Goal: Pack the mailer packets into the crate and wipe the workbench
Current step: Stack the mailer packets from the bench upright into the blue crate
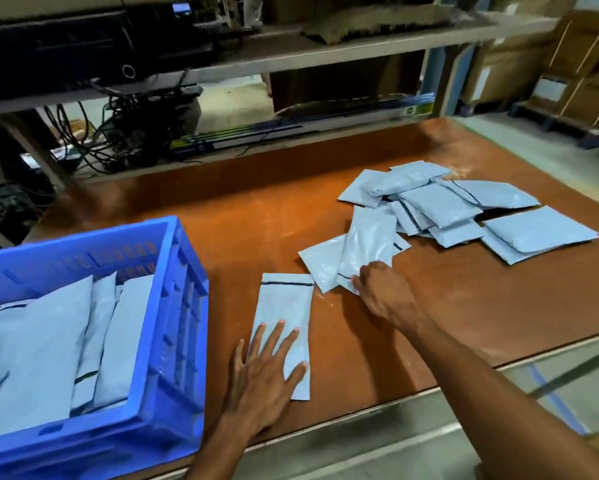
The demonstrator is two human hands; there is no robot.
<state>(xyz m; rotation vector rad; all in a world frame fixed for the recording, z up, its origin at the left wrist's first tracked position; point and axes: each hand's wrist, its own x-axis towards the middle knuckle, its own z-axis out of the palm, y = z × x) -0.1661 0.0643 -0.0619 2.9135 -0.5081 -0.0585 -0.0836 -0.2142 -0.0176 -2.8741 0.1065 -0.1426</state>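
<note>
Left hand (260,375) pressing near packet (285,299), right hand (383,289) gripping farther packet (369,239)

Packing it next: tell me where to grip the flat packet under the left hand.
Probably its near short end, from the person's side: the flat packet lies lengthwise away, the left hand spread on it, the crate close on its left.

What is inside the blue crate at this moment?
The blue crate holds several pale blue mailer packets, one large on the left, others leaning on edge toward its right wall. Its floor and anything below them are hidden.
</note>
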